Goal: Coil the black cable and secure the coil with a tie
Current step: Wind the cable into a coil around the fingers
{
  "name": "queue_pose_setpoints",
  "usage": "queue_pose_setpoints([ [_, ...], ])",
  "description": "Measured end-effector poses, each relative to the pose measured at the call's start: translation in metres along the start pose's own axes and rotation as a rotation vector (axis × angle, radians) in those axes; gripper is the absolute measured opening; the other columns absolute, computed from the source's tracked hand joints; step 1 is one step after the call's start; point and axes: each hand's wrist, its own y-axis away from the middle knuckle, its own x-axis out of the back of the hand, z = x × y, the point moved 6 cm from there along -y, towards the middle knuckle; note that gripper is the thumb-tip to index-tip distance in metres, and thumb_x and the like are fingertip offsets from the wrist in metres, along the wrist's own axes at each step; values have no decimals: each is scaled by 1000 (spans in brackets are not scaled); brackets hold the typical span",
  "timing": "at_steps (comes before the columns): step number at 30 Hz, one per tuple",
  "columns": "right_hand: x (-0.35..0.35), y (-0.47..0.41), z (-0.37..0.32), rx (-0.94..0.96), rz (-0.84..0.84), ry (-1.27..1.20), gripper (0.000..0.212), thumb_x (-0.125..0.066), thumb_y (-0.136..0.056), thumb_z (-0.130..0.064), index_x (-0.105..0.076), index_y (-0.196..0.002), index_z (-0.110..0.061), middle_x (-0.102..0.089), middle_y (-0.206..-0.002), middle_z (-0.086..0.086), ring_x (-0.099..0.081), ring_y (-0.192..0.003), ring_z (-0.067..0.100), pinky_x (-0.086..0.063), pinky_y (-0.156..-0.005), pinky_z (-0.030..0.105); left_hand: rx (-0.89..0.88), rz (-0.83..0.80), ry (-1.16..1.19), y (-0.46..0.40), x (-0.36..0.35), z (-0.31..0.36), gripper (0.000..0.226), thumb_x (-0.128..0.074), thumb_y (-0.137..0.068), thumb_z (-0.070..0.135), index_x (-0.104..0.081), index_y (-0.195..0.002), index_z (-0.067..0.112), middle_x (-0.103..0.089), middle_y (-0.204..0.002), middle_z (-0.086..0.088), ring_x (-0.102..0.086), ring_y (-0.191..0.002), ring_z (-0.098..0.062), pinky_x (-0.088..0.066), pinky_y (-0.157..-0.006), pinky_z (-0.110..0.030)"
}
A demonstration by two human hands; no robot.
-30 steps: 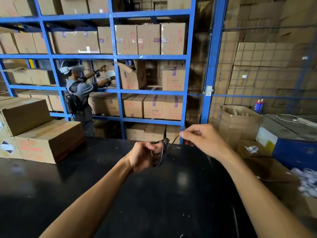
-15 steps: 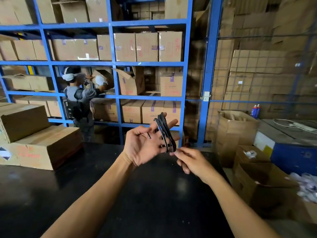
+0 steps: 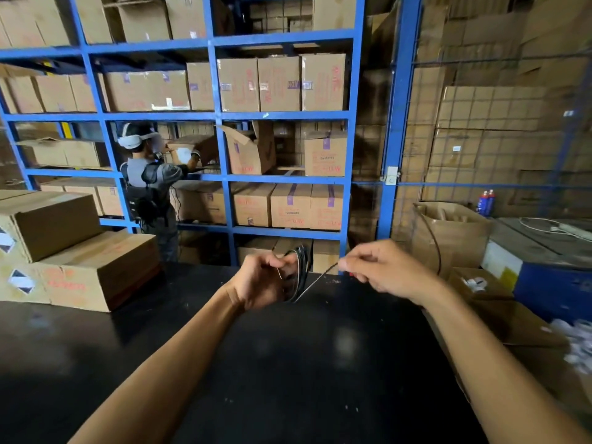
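Above the far edge of the black table (image 3: 288, 363), both bare hands are raised side by side. The left hand (image 3: 262, 285) is curled into a loose fist around the black cable (image 3: 301, 270), whose wound loops stand on edge and stick out past the knuckles at about 2 o'clock from the palm. The fingers (image 3: 282, 262) close over the near side of the coil, and the rest of it shows as a narrow dark oval between the two hands. A short thin end, possibly the tie, pokes out by the left thumb, too small to tell for sure.

From the bottom of the coil a single strand runs up toward 2 o'clock to the right hand (image 3: 384, 274), which lies at 3 o'clock from the left, near but apart. Its thumb and forefinger are pinched shut on that strand, the other fingers folded under. The line between coil and pinch looks taut and straight.

At 10 o'clock from the hands, stacked cardboard boxes (image 3: 80, 251) sit on the table. Beyond, at 12 o'clock, blue shelving (image 3: 352, 123) holds rows of cartons, and another person (image 3: 150, 177) wearing a headset reaches into a shelf at 11 o'clock. An open carton (image 3: 455, 232) stands at 2 o'clock, past the table's edge.
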Motion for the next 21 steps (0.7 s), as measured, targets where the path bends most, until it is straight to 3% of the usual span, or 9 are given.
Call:
queue_pose_setpoints([
  [3, 20, -14, -19, 52, 50, 118, 16, -74, -89, -43, -79, -92, -28, -74, -78, -12, -65, -65, -5, -48, -63, 21, 130, -135, -163, 7, -26, -15, 33, -54, -74, 19, -42, -104, 17, -23, -96, -7, -18, -79, -23, -28, -73, -36],
  [5, 26, -21, -29, 96, 83, 148, 15, -80, -84, -42, -81, -89, -28, -76, -81, -15, -67, -76, -6, -47, -68, 17, 190, -209, -220, 11, -41, -23, 39, -46, -77, 17, -48, -116, 12, -26, -108, -13, -8, -84, -27, -26, -72, -36],
  [6, 28, -24, -32, 115, 90, 147, 15, -82, -82, -41, -81, -88, -28, -76, -76, -17, -66, -71, -8, -44, -65, 15, 213, -230, -235, 14, -46, -25, 51, -39, -79, 16, -47, -129, 10, -28, -120, -16, -8, -85, -28, -26, -74, -36],
  [9, 26, -32, -26, 136, 98, 51, 8, -82, -84, -33, -80, -88, -26, -73, -67, -21, -58, -52, -13, -37, -57, 13, 235, -322, -190, 19, -55, -25, 70, -26, -83, 17, -37, -150, 3, -31, -146, -19, -40, -95, -25, -31, -88, -42],
  [12, 13, -37, 2, 80, 144, -139, 10, -75, -89, -31, -80, -83, -35, -78, -79, -7, -59, -60, 9, -41, -58, 24, 133, -532, -66, 31, -75, -12, 72, -20, -84, 20, -30, -154, 2, -27, -156, -28, -38, -128, -42, -20, -109, -57],
  [13, 6, -38, 13, 56, 152, -178, 15, -72, -92, -29, -80, -83, -38, -78, -82, 1, -57, -62, 19, -41, -55, 28, 78, -591, -1, 35, -82, -4, 73, -21, -84, 20, -28, -155, 4, -23, -158, -30, -33, -133, -46, -16, -111, -61],
  [15, -14, -35, 33, 38, 122, -222, 20, -67, -97, -23, -80, -90, -37, -73, -76, 9, -51, -56, 18, -39, -52, 28, -32, -657, 113, 36, -89, 12, 70, -23, -84, 21, -33, -153, 11, -31, -158, -26, -34, -132, -45, -17, -109, -60],
  [18, -44, -23, 49, 57, 73, -281, 16, -64, -100, -21, -78, -106, -27, -63, -68, 3, -46, -48, 11, -38, -48, 24, -154, -598, 188, 29, -79, 33, 63, -30, -85, 23, -43, -147, 18, -17, -166, -15, -22, -141, -48, -2, -117, -62],
  [21, -62, -8, 53, 56, 78, -239, 22, -66, -99, -31, -77, -118, -30, -64, -67, -3, -49, -49, 7, -41, -49, 21, -225, -468, 189, 19, -58, 45, 56, -36, -85, 22, -49, -139, 15, -21, -166, -16, -40, -134, -49, 0, -120, -61],
])
